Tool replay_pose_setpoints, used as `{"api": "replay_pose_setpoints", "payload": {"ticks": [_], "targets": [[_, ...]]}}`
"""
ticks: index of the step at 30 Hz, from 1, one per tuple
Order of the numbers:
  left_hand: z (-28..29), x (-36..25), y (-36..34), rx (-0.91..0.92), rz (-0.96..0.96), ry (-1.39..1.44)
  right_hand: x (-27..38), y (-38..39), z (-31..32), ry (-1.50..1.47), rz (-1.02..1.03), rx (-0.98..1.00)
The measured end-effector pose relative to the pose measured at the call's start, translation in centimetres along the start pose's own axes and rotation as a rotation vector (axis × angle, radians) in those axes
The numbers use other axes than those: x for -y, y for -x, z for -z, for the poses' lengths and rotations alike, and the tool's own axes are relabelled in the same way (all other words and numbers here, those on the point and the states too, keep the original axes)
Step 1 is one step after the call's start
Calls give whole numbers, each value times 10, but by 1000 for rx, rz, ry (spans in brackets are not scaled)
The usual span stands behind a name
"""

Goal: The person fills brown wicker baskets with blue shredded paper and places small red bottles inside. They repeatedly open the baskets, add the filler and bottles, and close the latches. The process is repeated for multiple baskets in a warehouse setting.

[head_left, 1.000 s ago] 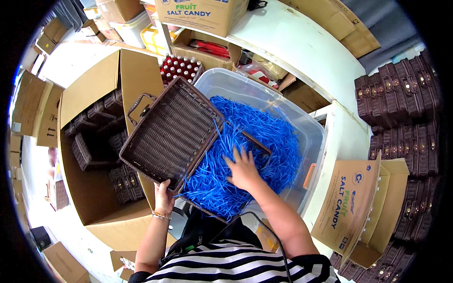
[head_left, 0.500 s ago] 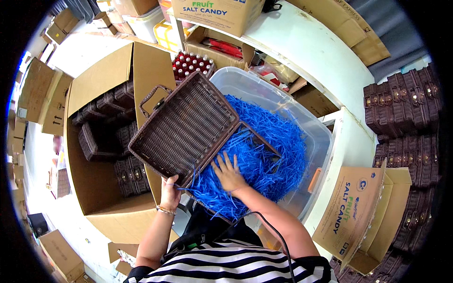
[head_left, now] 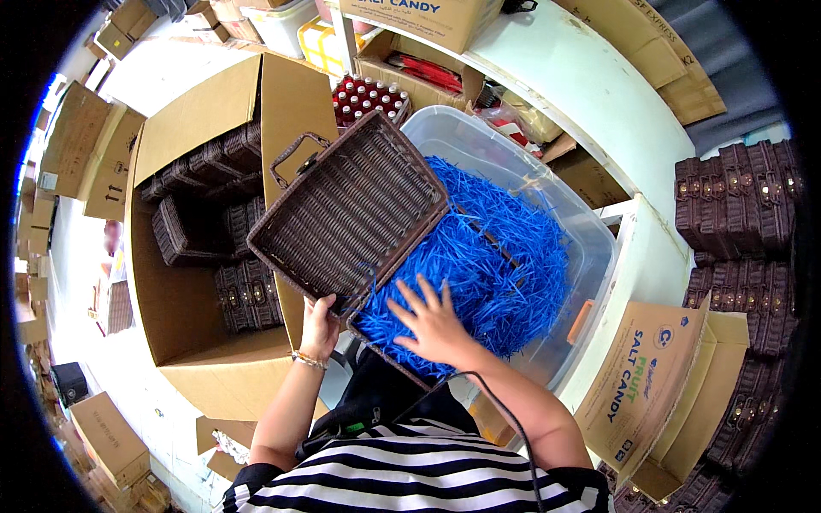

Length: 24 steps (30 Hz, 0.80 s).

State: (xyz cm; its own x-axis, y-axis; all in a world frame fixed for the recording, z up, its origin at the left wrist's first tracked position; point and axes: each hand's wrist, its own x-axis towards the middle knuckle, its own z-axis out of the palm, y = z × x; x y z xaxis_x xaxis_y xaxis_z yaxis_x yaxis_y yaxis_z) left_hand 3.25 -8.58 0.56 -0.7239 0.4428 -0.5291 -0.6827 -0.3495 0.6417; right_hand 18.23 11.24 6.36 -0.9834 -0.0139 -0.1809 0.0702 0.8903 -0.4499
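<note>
My left hand [head_left: 319, 327] is closed on the lower corner of an open dark brown wicker case [head_left: 346, 205], whose empty lid leans up to the left. The base of the case is filled with blue shredded paper [head_left: 402, 299], and only parts of its rim show. On this paper lies my right hand [head_left: 432, 325], fingers spread. The case sits over a translucent plastic tub [head_left: 590, 282] holding more of the same blue shreds, so where one heap ends and the other begins is hard to tell.
A big cardboard carton [head_left: 197, 350] of wicker cases stands at left. Stacked wicker cases [head_left: 731, 197] line the right, behind an open carton [head_left: 641, 376]. Behind are a crate of red bottles [head_left: 369, 103], a white shelf [head_left: 573, 94] with boxes, and more cartons [head_left: 111, 427] at lower left.
The view has shifted, putting the case slightly higher and further right in the picture. My right hand has moved down over the blue paper, fingers still spread; my left keeps its grip.
</note>
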Motion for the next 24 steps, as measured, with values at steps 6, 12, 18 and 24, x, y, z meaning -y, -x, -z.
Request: {"api": "replay_pose_setpoints", "payload": {"ticks": [6,12,18,24], "targets": [[-3,-3,4,1,3,0,11,-10,-19,137,8,240],[-5,-6,13,8,-63,-25,18,-7,42,-46,-41,-212],[-9,-11,17,61,-88,-61,38,-26,-1,73,402,-128],[-7,-9,16,43,-121,-26,19,-5,-43,89,1,-111]]}}
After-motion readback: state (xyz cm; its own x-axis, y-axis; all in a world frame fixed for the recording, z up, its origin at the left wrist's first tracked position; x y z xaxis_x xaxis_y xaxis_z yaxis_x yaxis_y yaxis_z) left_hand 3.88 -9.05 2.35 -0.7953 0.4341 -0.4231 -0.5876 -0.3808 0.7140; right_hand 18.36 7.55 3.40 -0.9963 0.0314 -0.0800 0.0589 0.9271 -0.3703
